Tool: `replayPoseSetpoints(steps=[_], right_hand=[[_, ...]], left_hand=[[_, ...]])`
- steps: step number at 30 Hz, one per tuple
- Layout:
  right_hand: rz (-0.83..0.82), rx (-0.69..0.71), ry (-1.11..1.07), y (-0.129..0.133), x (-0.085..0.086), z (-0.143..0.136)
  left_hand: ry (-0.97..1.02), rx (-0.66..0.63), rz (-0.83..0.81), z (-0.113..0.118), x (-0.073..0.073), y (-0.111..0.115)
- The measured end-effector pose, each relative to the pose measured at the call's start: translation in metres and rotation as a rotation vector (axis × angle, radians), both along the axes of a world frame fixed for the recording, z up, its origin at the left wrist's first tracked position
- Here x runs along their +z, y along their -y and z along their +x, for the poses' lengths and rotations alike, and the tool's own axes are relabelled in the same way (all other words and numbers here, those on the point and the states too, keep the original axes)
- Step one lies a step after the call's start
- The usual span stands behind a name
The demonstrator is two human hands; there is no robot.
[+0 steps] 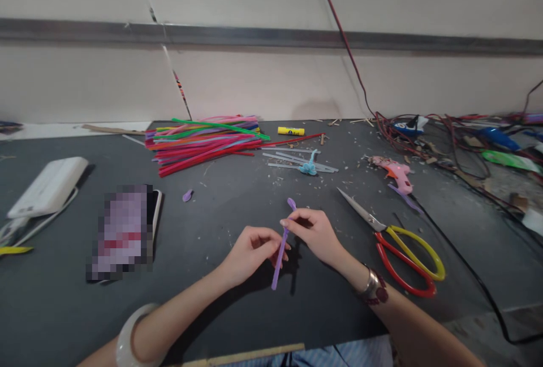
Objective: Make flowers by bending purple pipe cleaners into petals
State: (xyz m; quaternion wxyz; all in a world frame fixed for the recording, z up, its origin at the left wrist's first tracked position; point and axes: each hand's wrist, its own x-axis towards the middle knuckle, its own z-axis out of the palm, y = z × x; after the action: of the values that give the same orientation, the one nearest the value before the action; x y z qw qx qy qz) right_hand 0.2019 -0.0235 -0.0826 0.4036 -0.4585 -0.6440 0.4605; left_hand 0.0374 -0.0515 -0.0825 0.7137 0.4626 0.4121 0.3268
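Observation:
A purple pipe cleaner (278,268) with a small loop at its top end slants over the dark table. My right hand (314,232) pinches it just below the loop, between thumb and forefinger. Beside its middle, my left hand (254,251) has its fingers curled behind and against the strip; its thumb and forefinger come close together there. A small purple looped piece (188,195) lies on the table to the left. Beyond my hands, a light blue twisted shape (309,165) rests on clear glue sticks (282,165).
Colourful pipe cleaners (203,143) are heaped at the back, beside a yellow tube (291,131). Open scissors (382,231) and a pink glue gun (394,170) with a black cord lie right. A phone (123,231) and white power bank (48,186) lie left. Cables tangle at the back right.

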Motion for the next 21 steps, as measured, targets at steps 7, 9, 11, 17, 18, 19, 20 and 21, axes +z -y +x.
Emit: replayPoseSetpoints(steps=[7,9,11,17,18,19,20,21], right_hand=[[-0.005,-0.011,-0.004,0.0002,0.0024,0.0003],[-0.034,0.003,-0.021,0.0003,0.0028,0.0006],[-0.067,0.025,-0.045,0.0001,0.0028,0.0007],[-0.26,0.118,-0.16,-0.0014,-0.0003,0.0012],[-0.311,0.144,-0.205,-0.0014,-0.0008,0.0014],[-0.357,0.172,-0.255,-0.0013,-0.001,0.0016],[-0.393,0.197,-0.304,-0.0011,-0.001,0.0018],[-0.419,0.216,-0.345,-0.001,-0.0009,0.0019]], left_hand=[[-0.003,0.058,0.094,0.0035,0.002,0.0],[0.005,0.09,0.138,0.0031,-0.0006,-0.0002],[-0.016,0.116,0.231,0.002,-0.0025,0.0003],[-0.267,0.22,0.699,-0.0021,-0.0021,0.0026],[-0.285,0.247,0.746,-0.0025,-0.0016,0.0026],[-0.297,0.272,0.778,-0.0028,-0.0012,0.0024],[-0.306,0.293,0.8,-0.003,-0.0008,0.0022],[-0.315,0.31,0.82,-0.0032,-0.0005,0.0019]])
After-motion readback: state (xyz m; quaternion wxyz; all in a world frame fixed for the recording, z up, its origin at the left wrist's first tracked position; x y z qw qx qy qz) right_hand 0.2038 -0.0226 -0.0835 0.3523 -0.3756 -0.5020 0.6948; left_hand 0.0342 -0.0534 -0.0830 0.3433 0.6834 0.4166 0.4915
